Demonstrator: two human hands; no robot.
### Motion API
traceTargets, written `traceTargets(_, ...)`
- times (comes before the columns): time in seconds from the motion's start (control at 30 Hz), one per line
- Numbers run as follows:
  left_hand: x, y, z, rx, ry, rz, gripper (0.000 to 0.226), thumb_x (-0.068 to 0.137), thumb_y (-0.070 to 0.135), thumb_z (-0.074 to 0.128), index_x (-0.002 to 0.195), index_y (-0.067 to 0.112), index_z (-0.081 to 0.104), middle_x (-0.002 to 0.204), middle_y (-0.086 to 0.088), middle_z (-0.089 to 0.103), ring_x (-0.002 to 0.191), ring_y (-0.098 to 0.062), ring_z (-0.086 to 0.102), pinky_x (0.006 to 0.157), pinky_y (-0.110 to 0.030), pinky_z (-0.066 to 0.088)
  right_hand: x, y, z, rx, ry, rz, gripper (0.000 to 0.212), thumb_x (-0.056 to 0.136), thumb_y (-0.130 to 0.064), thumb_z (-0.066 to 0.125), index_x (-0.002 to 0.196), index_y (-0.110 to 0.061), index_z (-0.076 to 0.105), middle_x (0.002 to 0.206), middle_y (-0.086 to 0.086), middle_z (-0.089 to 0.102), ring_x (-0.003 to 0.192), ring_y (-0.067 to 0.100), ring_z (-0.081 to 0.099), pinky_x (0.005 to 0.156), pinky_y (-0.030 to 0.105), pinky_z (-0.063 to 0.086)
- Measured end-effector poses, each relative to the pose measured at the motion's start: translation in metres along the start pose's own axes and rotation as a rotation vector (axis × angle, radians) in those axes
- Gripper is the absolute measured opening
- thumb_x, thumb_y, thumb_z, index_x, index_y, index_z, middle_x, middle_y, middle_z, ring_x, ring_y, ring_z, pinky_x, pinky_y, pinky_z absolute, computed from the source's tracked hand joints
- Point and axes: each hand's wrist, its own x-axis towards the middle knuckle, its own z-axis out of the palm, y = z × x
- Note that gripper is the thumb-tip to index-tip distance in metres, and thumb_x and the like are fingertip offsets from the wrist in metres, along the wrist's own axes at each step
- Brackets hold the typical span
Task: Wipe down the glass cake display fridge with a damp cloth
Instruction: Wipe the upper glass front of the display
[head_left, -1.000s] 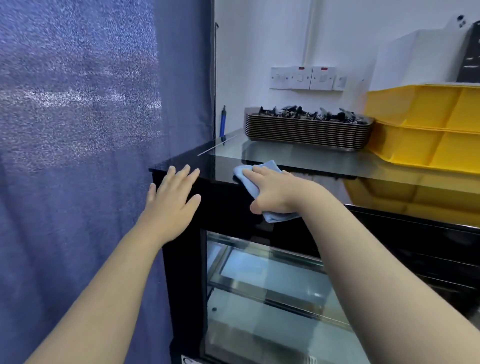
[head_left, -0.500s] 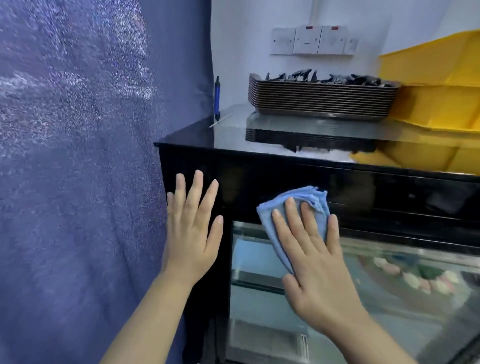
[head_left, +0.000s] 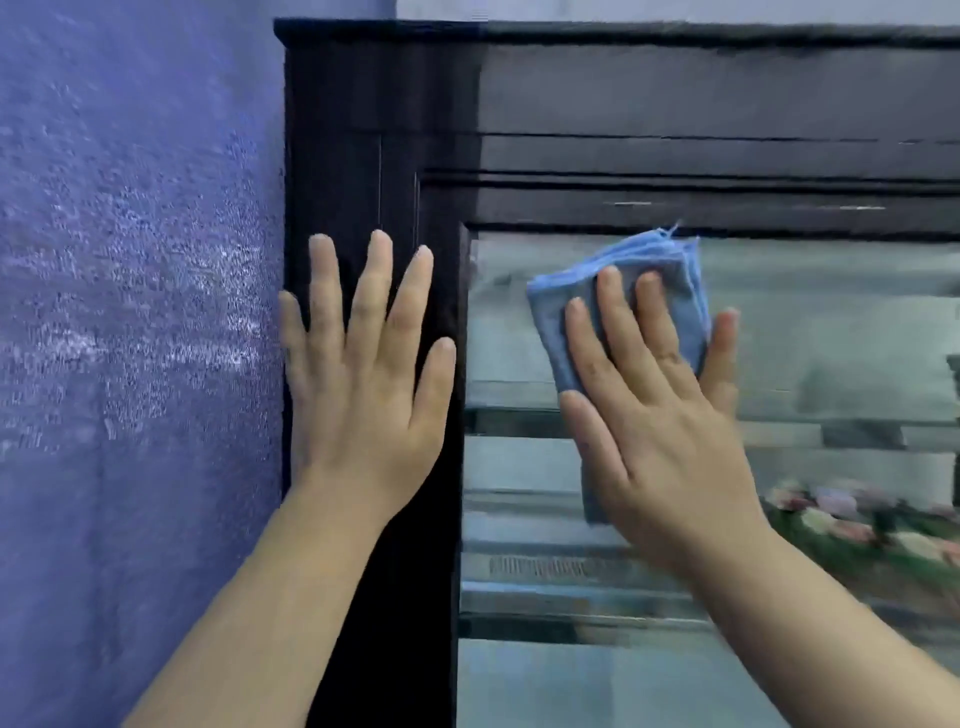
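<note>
Hanging leftmost is a blue curtain (head_left: 130, 364), then the left hand (head_left: 363, 395) lies flat, fingers straight, on the display fridge's black corner post (head_left: 363, 130), while the right hand (head_left: 660, 431), fingers straight, presses a folded blue cloth (head_left: 639, 254) against the glass front (head_left: 831, 338) near its upper-left corner.

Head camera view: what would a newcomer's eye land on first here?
First, the right hand, fingers flat, pressing a folded blue cloth against the glass front of the display fridge, near its upper left corner. Next, the left hand spread flat on the black frame post beside the glass. A blue curtain fills the left side.
</note>
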Motion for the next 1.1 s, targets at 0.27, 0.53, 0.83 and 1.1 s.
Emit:
traceTargets(0.27, -0.002, -0.001, 0.003, 0.120, -0.002, 0.009, 0.060, 0.093, 0.046, 0.009, 0.149, 0.026, 0.014, 0.158, -0.006, 0.009, 0.145, -0.029, 0.004, 0.115, -0.050, 0.004, 0.005, -0.009, 0.003, -0.140, 0.189, 0.053, 0.056, 0.096, -0.039, 0.022, 0.142, -0.014, 0.041, 0.151, 0.003, 0.035, 0.141, 0.021, 0.029, 0.115, 0.047, 0.002)
traceTargets(0.53, -0.015, 0.001, -0.001, 0.017, -0.008, -0.022, 0.060, 0.094, 0.045, 0.014, 0.149, 0.021, 0.018, 0.157, -0.003, 0.011, 0.145, -0.023, 0.002, 0.116, -0.040, -0.002, 0.010, -0.007, 0.013, -0.081, 0.232, 0.005, 0.052, 0.098, -0.029, 0.025, 0.144, -0.008, 0.036, 0.153, 0.008, 0.031, 0.142, 0.020, 0.025, 0.116, 0.041, 0.009)
traceTargets(0.83, -0.030, -0.014, 0.006, 0.063, 0.021, 0.069, 0.056, 0.096, 0.039, 0.020, 0.148, 0.017, 0.015, 0.156, -0.005, 0.008, 0.144, -0.022, 0.002, 0.115, -0.032, -0.006, 0.062, -0.037, 0.019, -0.106, 0.264, 0.283, 0.061, 0.094, -0.037, 0.006, 0.151, -0.015, 0.007, 0.159, 0.004, 0.002, 0.147, 0.021, -0.002, 0.115, 0.041, -0.009)
traceTargets(1.1, -0.033, -0.014, 0.009, 0.084, 0.016, 0.046, 0.057, 0.096, 0.037, 0.016, 0.149, 0.016, 0.009, 0.157, -0.003, 0.002, 0.145, -0.021, -0.002, 0.116, -0.033, -0.007, -0.002, 0.026, 0.017, -0.224, 0.268, -0.006, 0.054, 0.097, -0.035, 0.026, 0.146, -0.014, 0.034, 0.153, 0.006, 0.030, 0.142, 0.024, 0.025, 0.114, 0.044, 0.016)
